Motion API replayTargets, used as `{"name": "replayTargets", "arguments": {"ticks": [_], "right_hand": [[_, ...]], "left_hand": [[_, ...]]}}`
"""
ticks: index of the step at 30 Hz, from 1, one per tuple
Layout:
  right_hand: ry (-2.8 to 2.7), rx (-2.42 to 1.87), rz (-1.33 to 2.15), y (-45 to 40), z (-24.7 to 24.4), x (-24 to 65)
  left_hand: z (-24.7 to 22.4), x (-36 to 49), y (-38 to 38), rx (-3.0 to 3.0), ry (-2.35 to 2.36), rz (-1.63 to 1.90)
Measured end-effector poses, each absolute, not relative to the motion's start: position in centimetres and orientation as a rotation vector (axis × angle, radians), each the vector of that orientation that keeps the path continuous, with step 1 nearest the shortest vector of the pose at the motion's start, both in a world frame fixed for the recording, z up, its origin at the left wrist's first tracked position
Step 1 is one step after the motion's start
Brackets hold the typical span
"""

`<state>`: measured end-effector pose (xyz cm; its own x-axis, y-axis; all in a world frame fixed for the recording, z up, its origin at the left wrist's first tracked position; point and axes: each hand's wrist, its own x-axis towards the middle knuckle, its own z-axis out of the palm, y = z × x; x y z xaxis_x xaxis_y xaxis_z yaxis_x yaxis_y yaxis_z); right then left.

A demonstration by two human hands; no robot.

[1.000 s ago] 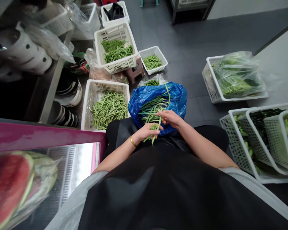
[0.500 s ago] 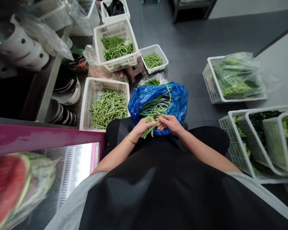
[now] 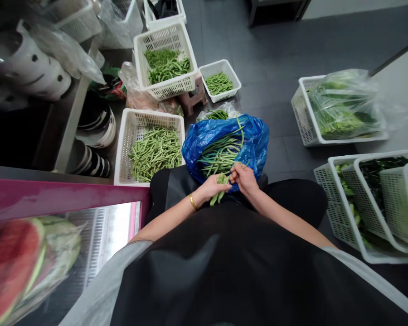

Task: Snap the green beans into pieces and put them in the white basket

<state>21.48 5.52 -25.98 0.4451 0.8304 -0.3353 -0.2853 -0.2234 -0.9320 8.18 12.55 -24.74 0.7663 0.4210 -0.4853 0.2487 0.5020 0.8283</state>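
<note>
My left hand (image 3: 211, 186) is closed around a small bunch of green bean pieces (image 3: 221, 179), whose ends poke out past the thumb and below the palm. Just to the right, my right hand (image 3: 245, 177) is curled with thumb and fingertips together; whatever is between them is too small to make out. Both hands are over the near edge of a blue plastic bag (image 3: 255, 136) in front of my lap. Long green beans (image 3: 221, 151) lie inside the bag, one of them sticking up over its far side.
Left of the bag stands a white basket (image 3: 122, 149) of cut beans. Beyond are a larger basket (image 3: 170, 93) on a stool and a small basket (image 3: 236, 86), both holding green vegetables. More vegetable baskets (image 3: 340, 203) stand at right. A pink-edged case (image 3: 88, 192) borders my left arm.
My left hand has moved slightly right and toward me with the bean pieces. The right hand has come away from them a little, its fingers more curled.
</note>
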Motion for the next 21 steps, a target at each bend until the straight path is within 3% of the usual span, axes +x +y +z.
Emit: {"name": "replayTargets", "arguments": {"ticks": [3, 6, 10, 12, 17, 21], "right_hand": [[-0.642, -1.446, 1.271, 5.0, -25.8, 22.2], [-1.244, -1.561, 1.414, 3.5, -25.2, 22.3], [-1.893, -1.719, 1.141, 2.5, -25.5, 21.6], [-1.790, -1.700, 1.198, 2.5, -25.9, 21.8], [-0.791, -1.276, 1.761, 2.6, -25.0, 23.2], [-0.397, -1.101, 1.896, 2.6, -23.7, 23.2]], "left_hand": [[-25.6, 8.4, 12.9, 0.881, 0.848, 0.143], [-26.1, 8.6, 14.1, 0.722, 0.938, 0.164], [-26.1, 9.6, 14.5, 0.710, 0.863, 0.149], [-25.7, 10.1, 14.3, 0.744, 0.839, 0.243], [-24.4, 10.3, 14.2, 0.812, 0.788, 0.515], [-24.1, 9.8, 14.0, 0.859, 0.788, 0.611]]}}
